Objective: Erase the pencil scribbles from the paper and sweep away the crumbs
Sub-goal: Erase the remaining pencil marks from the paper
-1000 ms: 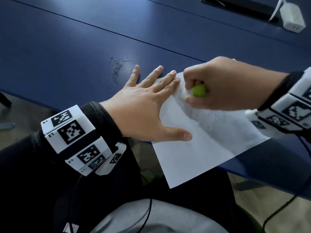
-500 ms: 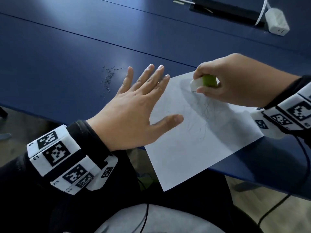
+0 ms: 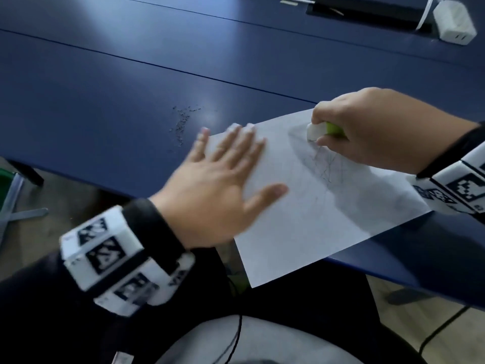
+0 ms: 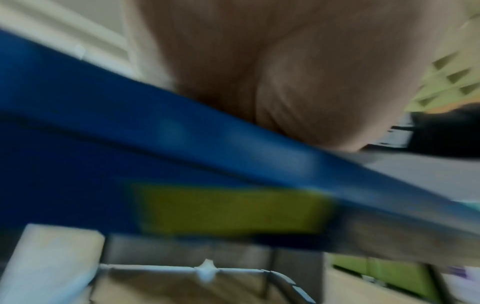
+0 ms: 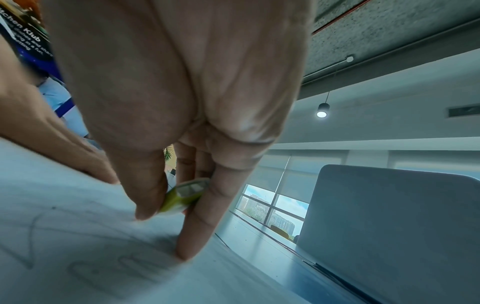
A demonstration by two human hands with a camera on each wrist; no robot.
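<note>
Count: one paper sheet (image 3: 309,219), one eraser (image 3: 319,131), one crumb scatter (image 3: 182,122), one white charger (image 3: 455,22), two hands: left (image 3: 217,190), right (image 3: 372,127).

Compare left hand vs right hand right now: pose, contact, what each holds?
Pose: the left hand lies flat with fingers spread; the right hand is curled.
Hold: the left hand holds nothing; the right hand pinches the eraser.
Contact: the left hand presses the paper near its left edge; the right hand works the eraser's white end on the pencil scribbles.
Shared: both are over the paper.
</note>
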